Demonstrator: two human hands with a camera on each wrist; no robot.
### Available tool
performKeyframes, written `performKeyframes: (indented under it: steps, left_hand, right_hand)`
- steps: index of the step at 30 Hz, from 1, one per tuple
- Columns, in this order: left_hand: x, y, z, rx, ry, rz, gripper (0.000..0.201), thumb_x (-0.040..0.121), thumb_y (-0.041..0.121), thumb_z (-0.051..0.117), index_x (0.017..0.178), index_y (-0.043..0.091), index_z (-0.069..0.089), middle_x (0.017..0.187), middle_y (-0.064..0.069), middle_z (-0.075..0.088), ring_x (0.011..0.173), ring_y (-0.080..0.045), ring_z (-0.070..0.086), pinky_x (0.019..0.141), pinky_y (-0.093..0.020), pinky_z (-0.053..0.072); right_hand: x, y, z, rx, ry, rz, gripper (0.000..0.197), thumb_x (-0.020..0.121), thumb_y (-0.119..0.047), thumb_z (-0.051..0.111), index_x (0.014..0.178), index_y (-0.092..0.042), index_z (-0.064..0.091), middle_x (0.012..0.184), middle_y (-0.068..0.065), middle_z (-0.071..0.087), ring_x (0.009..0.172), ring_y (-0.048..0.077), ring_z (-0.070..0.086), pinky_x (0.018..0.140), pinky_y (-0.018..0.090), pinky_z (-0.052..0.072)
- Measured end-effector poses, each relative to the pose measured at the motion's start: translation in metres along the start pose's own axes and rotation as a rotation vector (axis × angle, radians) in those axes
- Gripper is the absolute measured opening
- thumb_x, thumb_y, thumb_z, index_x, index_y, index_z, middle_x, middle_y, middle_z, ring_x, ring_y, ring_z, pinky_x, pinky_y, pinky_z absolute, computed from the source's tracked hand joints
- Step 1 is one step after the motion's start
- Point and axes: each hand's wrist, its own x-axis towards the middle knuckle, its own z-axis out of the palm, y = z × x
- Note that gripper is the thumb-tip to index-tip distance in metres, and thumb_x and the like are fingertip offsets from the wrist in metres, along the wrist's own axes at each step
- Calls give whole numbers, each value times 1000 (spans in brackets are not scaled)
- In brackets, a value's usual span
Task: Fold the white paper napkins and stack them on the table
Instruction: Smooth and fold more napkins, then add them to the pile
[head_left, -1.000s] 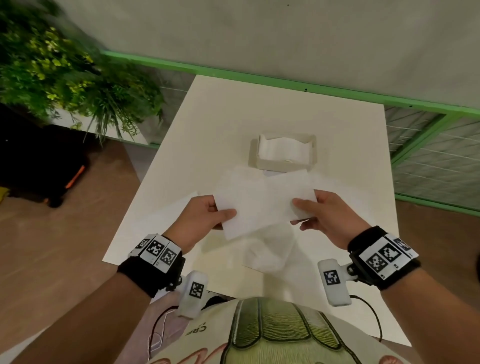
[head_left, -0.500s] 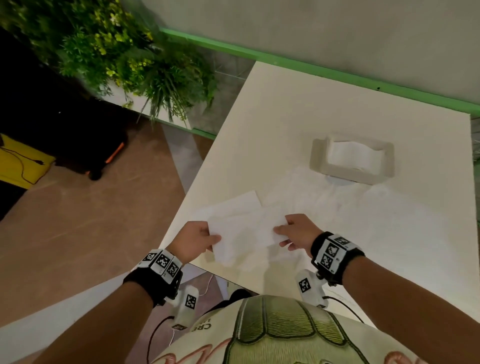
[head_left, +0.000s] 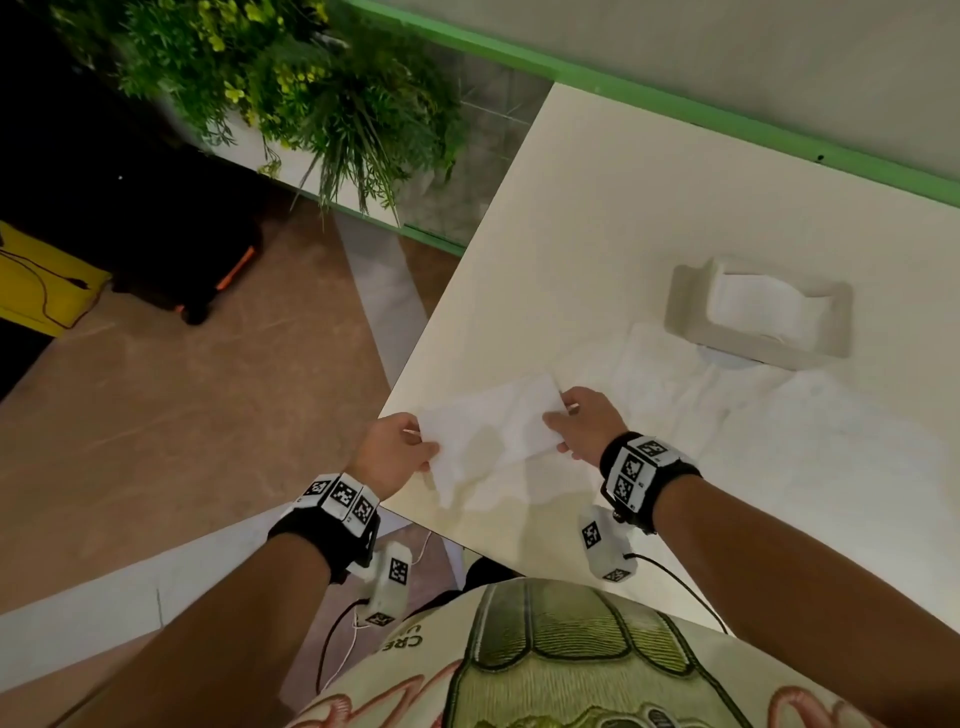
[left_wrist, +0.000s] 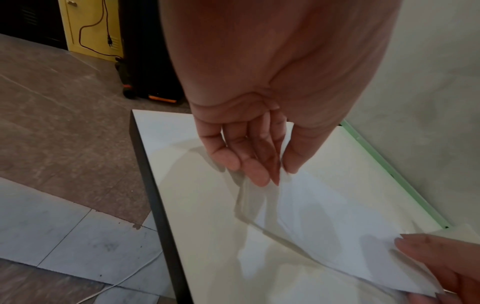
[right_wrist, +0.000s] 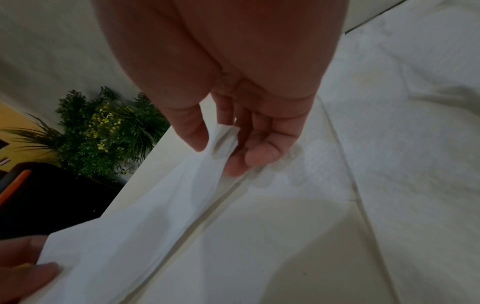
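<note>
A folded white napkin (head_left: 493, 426) hangs stretched between my two hands, just above the near left corner of the cream table (head_left: 597, 218). My left hand (head_left: 415, 448) pinches its left end; in the left wrist view the thumb and fingers (left_wrist: 281, 170) close on the paper's edge (left_wrist: 324, 222). My right hand (head_left: 563, 422) pinches the right end, and the right wrist view shows the napkin's layers (right_wrist: 142, 236) between thumb and fingers (right_wrist: 221, 144). Unfolded white napkins (head_left: 685, 384) lie spread flat on the table to the right.
A white napkin holder (head_left: 758, 312) with napkins inside stands farther back on the table. The table's left edge (left_wrist: 153, 185) drops to a brown floor. Green plants (head_left: 291, 88), a black case (head_left: 156, 234) and a yellow cabinet (head_left: 36, 280) stand to the left.
Both hands have carried the folded napkin left and down toward the table's near left corner. The head view has swung left with them.
</note>
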Motion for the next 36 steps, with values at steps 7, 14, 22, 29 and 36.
performKeyframes:
  steps: [7,14,22,29,36]
  left_hand:
    - [6,1,-7,74,4,-21,18,90,6,73,103,-1,63,83,-17,72,63,-21,64,55,-16,47]
    - [7,-15,-16,357,128,-63,22,85,36,77,89,16,68,75,-3,75,76,-25,70,79,-40,59]
    - [-25,-1,10,703,249,-16,22,89,44,67,79,25,62,77,2,67,74,-19,61,74,-39,51]
    - [-65,35,92,863,174,178,20,94,40,62,78,28,61,74,11,67,70,-11,61,69,-33,49]
    - [-88,66,191,913,-35,411,22,94,36,63,74,29,57,68,16,62,68,2,55,64,-23,41]
  right_hand:
    - [-23,26,-38,-127,101,-231,25,93,-26,64,115,-27,50,92,-5,64,79,13,62,69,26,46]
    - [-70,131,-125,-432,198,-347,10,88,-22,66,85,-22,57,80,-6,59,69,15,55,68,32,47]
    - [-132,248,-169,-827,217,-504,44,72,-58,73,93,-21,62,91,-4,54,79,19,52,64,28,45]
    - [-129,271,-148,-921,149,-480,56,74,-50,74,119,-18,64,122,7,58,108,28,57,87,40,53]
    - [-112,287,-146,-716,236,-580,26,70,-11,83,92,-13,69,102,9,63,82,31,62,62,41,57]
